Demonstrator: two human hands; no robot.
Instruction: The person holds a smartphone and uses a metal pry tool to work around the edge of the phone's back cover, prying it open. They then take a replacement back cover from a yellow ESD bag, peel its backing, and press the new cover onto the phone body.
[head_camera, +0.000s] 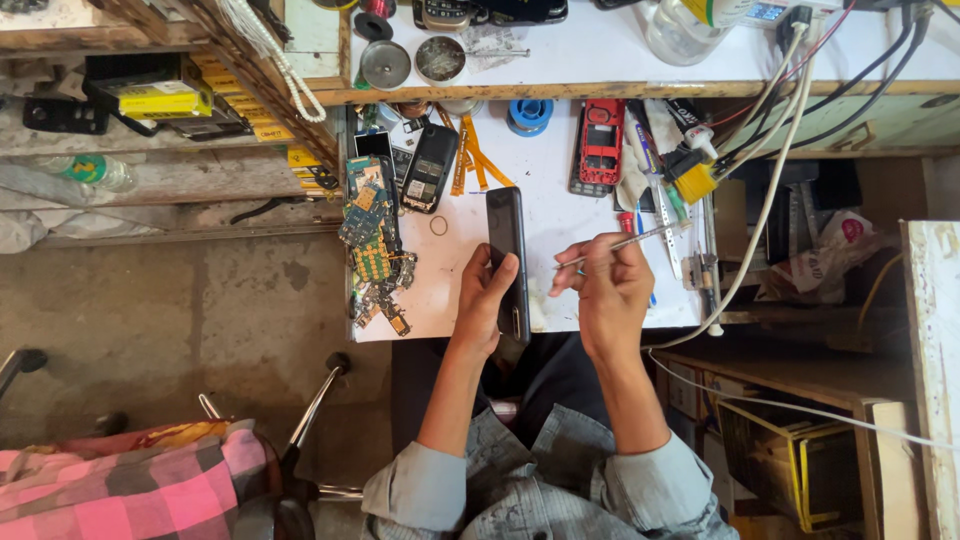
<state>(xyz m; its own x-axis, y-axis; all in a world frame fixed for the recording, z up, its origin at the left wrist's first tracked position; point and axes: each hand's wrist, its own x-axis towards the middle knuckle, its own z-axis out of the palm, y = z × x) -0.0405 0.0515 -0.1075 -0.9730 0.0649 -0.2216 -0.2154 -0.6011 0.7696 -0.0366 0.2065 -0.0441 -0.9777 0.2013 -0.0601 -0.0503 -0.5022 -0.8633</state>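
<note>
The left hand (487, 298) has its grip clamped around a black smartphone (507, 250), held over the near edge of the white tabletop (560, 215); its lower end is hidden by the fingers. The right hand (608, 290) pinches metal tweezers (625, 243), whose tips point toward the phone. The stacked circuit boards (372, 240) at the tabletop's left are hard to tell apart.

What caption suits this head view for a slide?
Left hand grips a slim black smartphone on edge while the right hand holds thin metal tweezers beside it.
</note>
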